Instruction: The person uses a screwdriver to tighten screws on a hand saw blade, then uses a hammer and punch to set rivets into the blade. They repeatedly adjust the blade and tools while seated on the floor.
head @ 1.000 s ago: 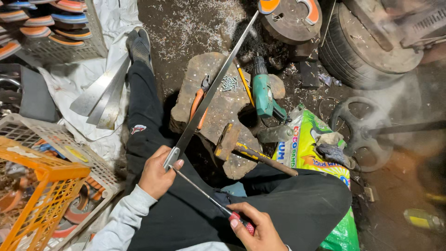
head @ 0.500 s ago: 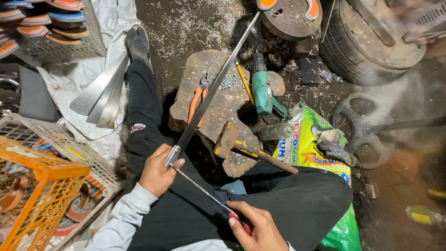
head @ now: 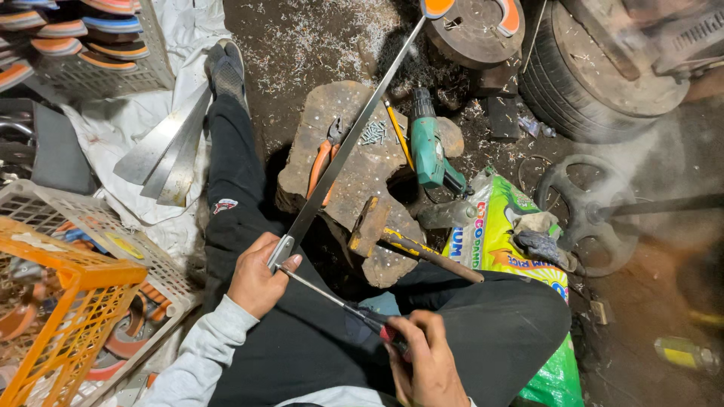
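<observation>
Head view. I take the flat stone block (head: 354, 162) at centre as my landmark.

My left hand (head: 256, 273) sits just below the block's lower left edge, fingers curled tight around the near end of a long metal strip (head: 351, 134), thumb up beside the strip's end bracket. The strip runs diagonally up and right from that hand, crossing over the block to an orange-tipped end near a round metal disc (head: 471, 26) above the block.

My right hand (head: 426, 362) is well below the block, over my lap, fist closed on the red and black handle of a screwdriver (head: 332, 299). The wrist is bent inward; the shaft points up and left, its tip meeting the strip's end at my left thumb.

On the block lie orange-handled pliers (head: 323, 162), partly under the strip, and a small pile of screws (head: 373, 133). A hammer (head: 400, 240) rests across the block's lower right corner. A green power drill (head: 430, 151) lies just right of the block, a printed sack (head: 501, 234) further right, and an orange crate (head: 64, 316) well to the left.
</observation>
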